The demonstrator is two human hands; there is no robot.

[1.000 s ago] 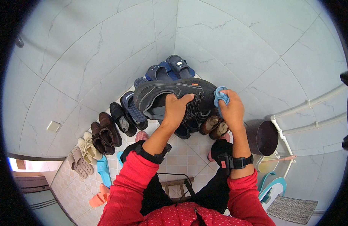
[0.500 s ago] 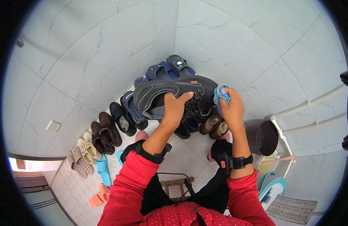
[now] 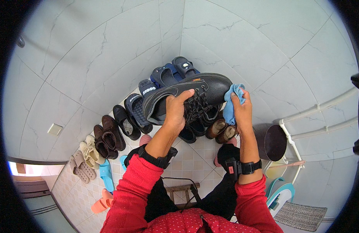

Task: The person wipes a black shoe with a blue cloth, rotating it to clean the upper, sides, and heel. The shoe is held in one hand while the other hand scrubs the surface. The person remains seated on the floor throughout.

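A black lace-up shoe (image 3: 216,86) with grey lining is held up in front of me, its toe pointing right. My left hand (image 3: 175,106) grips it by the side of the opening, the thumb lying near the laces and the fingers hidden beneath. Pinched in my right hand (image 3: 243,106) is a light blue cloth (image 3: 229,106), bunched at the top and hanging down beside the toe. The cloth meets the toe's edge in view; whether it presses on it I cannot tell.
Dark blue slippers (image 3: 164,75) stand in the wall corner behind the shoe. Brown shoes (image 3: 227,133) sit below my right hand. A row of footwear, including dark brown shoes (image 3: 113,132), runs left. A dark bucket (image 3: 275,141) and white pipe rack (image 3: 287,136) stand right.
The shoe has tilted, its toe rising and shifting right, with more of its top showing. My right hand has moved slightly right, and the cloth now hangs longer.
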